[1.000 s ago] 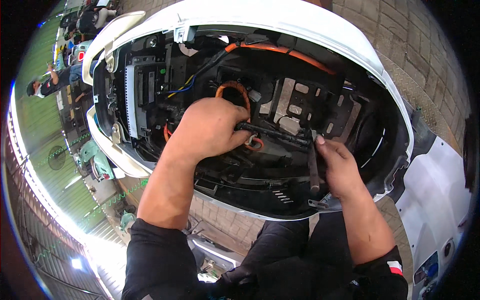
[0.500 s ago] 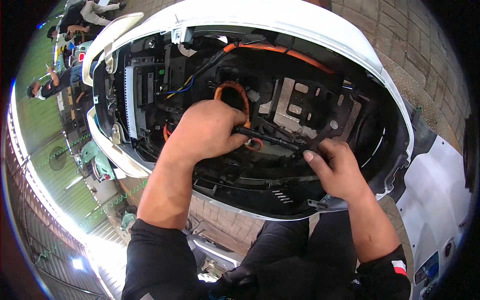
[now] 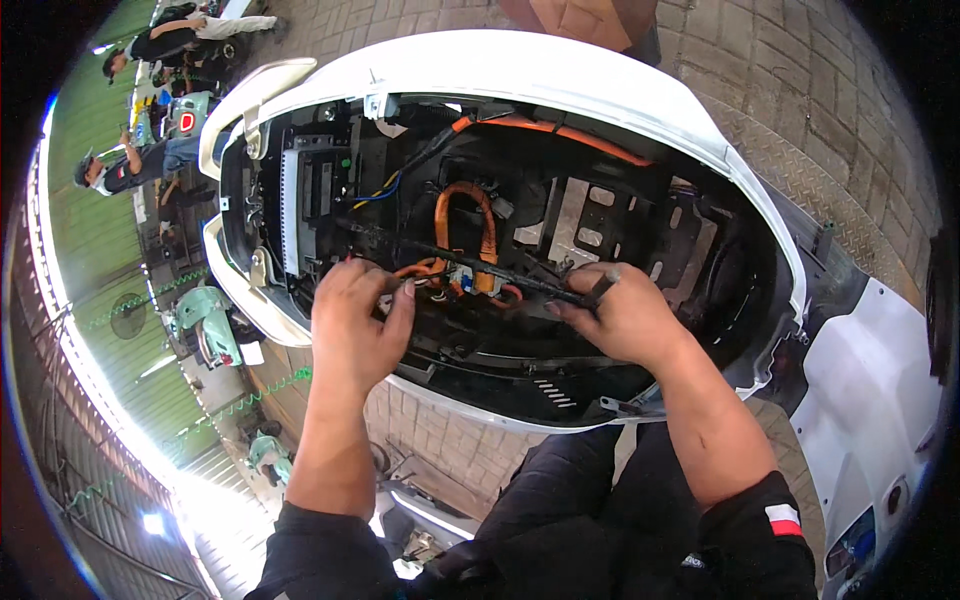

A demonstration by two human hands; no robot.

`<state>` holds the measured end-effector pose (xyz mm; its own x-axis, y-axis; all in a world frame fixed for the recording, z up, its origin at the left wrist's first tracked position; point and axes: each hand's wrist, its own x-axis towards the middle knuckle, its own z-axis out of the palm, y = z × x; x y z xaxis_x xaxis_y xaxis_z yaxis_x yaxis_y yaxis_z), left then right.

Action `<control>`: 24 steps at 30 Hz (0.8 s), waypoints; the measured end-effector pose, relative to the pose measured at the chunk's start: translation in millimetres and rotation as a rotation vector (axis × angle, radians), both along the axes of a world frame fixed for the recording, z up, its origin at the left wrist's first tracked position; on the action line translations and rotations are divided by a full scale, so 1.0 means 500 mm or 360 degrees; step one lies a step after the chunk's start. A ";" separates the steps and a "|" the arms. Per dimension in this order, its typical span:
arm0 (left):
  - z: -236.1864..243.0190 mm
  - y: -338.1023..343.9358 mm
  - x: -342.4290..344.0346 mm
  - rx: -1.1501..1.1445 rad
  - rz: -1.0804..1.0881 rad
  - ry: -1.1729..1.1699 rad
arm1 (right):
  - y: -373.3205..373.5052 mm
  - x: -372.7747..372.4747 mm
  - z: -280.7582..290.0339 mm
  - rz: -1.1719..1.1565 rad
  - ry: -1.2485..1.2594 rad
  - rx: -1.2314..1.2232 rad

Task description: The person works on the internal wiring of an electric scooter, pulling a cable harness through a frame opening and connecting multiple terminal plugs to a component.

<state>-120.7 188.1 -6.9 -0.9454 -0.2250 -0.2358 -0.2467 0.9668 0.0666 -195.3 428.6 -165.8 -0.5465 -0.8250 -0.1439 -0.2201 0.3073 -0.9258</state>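
Note:
Inside the opened white scooter body (image 3: 560, 62) a black-wrapped wiring harness (image 3: 500, 272) runs left to right. My right hand (image 3: 630, 315) is closed around its right part, and a short dark strip stands out by the fingers. My left hand (image 3: 355, 320) is at the left, thumb and fingers drawn together beside thin dark and orange wires; what they pinch is not clear. Between the hands, a thick orange cable loop (image 3: 465, 195) rises behind the harness. Connectors (image 3: 470, 282) sit at its base.
Another orange cable (image 3: 570, 135) follows the body's far side. A finned unit (image 3: 305, 205) sits at the left, a slotted metal plate (image 3: 590, 225) at the right. White panels (image 3: 870, 340) stand at the far right. People and green scooters (image 3: 205, 325) are in the left background.
My left hand has moved left off the harness, uncovering the orange loop's base and connectors. My right hand has shifted left and now wraps the harness. The view has shifted slightly.

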 end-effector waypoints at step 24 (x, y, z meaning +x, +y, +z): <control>-0.098 -0.069 -0.048 -0.0696 0.0383 -0.0911 | -0.004 0.010 0.001 -0.0265 0.0699 -0.0371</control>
<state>-144.7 153.8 -55.9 -0.6151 -0.5955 -0.5168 -0.3351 0.7907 -0.5123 -190.1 426.4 -165.2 -0.6403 -0.7047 0.3056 -0.5690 0.1678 -0.8051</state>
